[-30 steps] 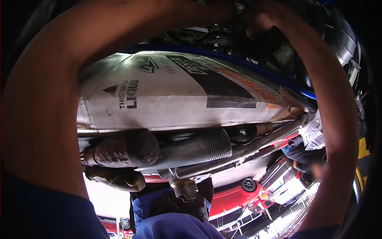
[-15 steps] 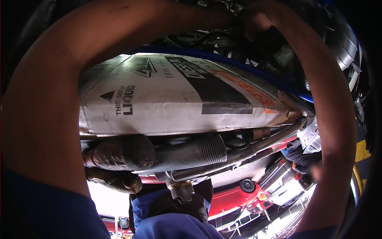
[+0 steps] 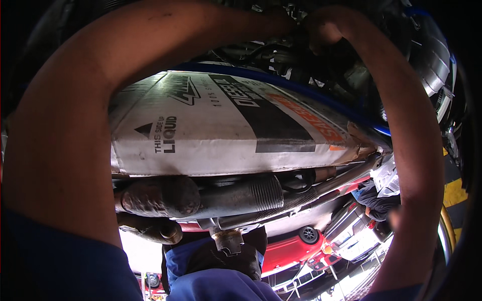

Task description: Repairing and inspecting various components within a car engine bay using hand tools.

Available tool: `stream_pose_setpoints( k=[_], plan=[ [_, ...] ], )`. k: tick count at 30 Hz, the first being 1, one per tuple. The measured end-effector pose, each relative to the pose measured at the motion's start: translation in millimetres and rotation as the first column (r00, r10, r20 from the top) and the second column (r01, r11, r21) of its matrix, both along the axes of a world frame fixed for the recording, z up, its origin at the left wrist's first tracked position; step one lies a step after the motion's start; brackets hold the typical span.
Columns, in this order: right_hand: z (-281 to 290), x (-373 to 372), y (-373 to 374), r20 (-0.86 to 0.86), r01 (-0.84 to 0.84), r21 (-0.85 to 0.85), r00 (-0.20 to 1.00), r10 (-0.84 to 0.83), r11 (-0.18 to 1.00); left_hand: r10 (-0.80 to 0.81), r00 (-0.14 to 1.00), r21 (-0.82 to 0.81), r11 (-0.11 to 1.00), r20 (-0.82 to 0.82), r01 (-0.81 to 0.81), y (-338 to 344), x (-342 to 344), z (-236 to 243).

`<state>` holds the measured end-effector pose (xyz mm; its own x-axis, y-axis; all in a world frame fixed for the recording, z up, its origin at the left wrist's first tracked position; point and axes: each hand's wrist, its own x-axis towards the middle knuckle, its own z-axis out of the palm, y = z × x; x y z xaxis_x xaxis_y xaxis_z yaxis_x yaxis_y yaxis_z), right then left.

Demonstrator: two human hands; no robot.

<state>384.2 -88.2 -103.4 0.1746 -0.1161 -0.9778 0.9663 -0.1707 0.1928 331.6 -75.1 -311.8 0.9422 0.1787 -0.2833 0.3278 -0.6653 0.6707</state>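
Both my arms reach up and inward to the top of the view, into a dark engine bay (image 3: 281, 52). My left hand (image 3: 281, 21) is in deep shadow there, its fingers hidden. Right beside it is my right hand (image 3: 322, 31), with its fingers curled in toward the same spot. Whatever lies between the two hands is too dark to make out. Below them a flattened white cardboard sheet (image 3: 216, 145) with black and orange print is spread between my arms, along a blue edge (image 3: 351, 108).
Below the cardboard run a dark pipe with a ribbed section (image 3: 241, 195) and a rusty metal piece (image 3: 228, 241). A silver cylindrical part (image 3: 432, 60) sits at the upper right. Beyond are a red car (image 3: 286, 253), a dark vehicle (image 3: 346, 228) and another person (image 3: 379, 200).
The view has shifted slightly, so the cardboard and the pipe's left end sit a little lower and further right. Both hands stay close together in the same dark spot.
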Motion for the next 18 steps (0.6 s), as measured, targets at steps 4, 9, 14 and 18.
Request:
stream_pose_setpoints(
  k=[4, 9, 14, 18],
  plan=[
    [-0.4, 4.6, -7.5, 0.011, 0.001, 0.003, 1.000, -0.001, 1.000, -0.064, 0.996, -0.073, 0.996, -0.067, 0.059, -4.8, 0.5, 15.1],
    [12.2, -8.1, -0.9, 0.018, 0.041, 0.038, 0.999, -0.041, 0.998, 0.181, 0.939, -0.379, 0.879, -0.293, -0.288, 4.2, -3.8, 12.3],
    [16.6, -9.3, 1.7, 0.050, 0.019, 0.020, 0.999, -0.020, 1.000, -0.338, 0.940, 0.132, 0.931, -0.049, 0.341, 1.2, 11.2, 6.5],
    [15.8, -9.2, 3.3, 0.044, 0.033, 0.039, 0.998, -0.035, 0.999, -0.433, 0.900, 0.378, 0.826, -0.051, 0.419, 3.2, 16.9, -5.9]
  ],
)
